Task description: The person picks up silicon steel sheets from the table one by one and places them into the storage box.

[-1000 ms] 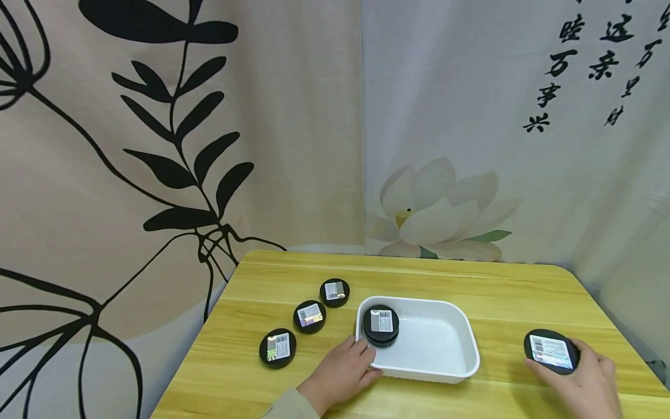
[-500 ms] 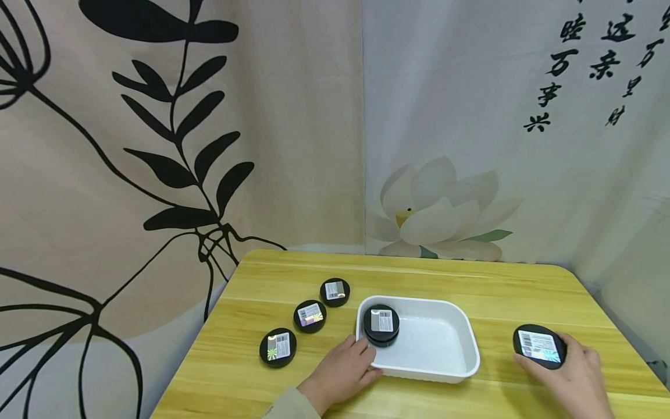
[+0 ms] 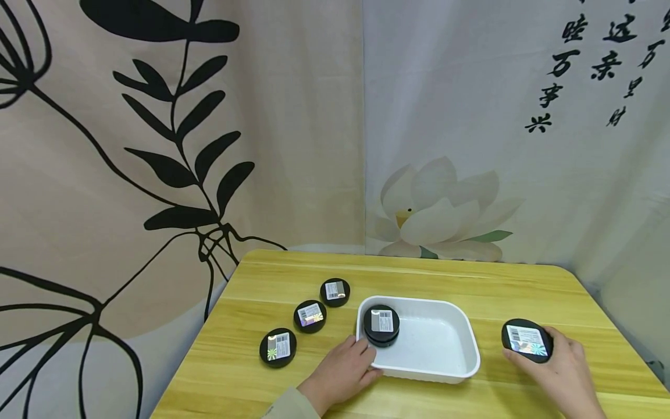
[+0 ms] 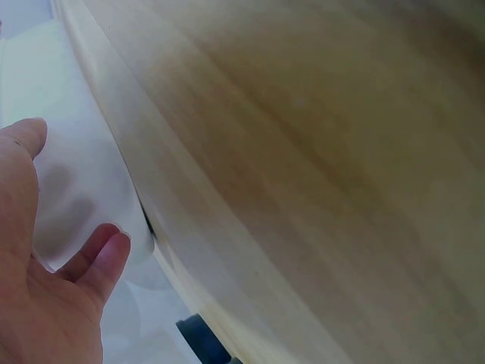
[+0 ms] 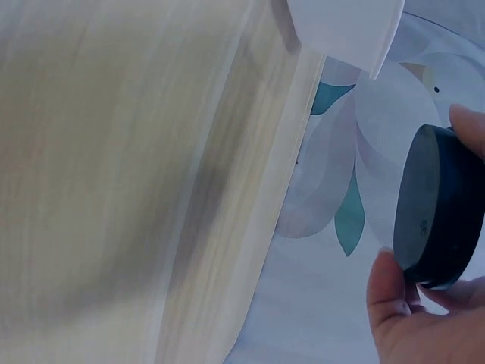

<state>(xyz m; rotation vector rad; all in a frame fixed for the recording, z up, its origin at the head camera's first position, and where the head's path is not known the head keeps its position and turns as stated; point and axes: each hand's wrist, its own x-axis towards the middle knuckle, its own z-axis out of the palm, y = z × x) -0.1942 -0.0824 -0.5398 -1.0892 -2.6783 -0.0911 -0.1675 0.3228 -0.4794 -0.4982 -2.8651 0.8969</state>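
My right hand (image 3: 565,369) pinches a round black container (image 3: 527,340) by its edge, thumb on the near side. Its top bears a white barcode label, and it is held up off the table right of a white plastic tray (image 3: 439,372). The right wrist view shows the held container (image 5: 443,205) side-on, its flat grey underside visible. My left hand (image 3: 342,369) holds the tray's near left corner, with thumb and fingers on its outer walls in the left wrist view. Inside the tray, at its left end, stand stacked black containers (image 3: 381,321), the lower mostly hidden.
Left of the tray, three more labelled black containers lie on the table in a slanting row: a near one (image 3: 278,347), a middle one (image 3: 310,316) and a far one (image 3: 335,292). Behind the wooden table (image 3: 497,279) hangs a printed curtain (image 3: 309,145).
My right hand has moved left and slightly up, carrying the black container closer to the tray. The left hand, the tray and the other containers keep their places.
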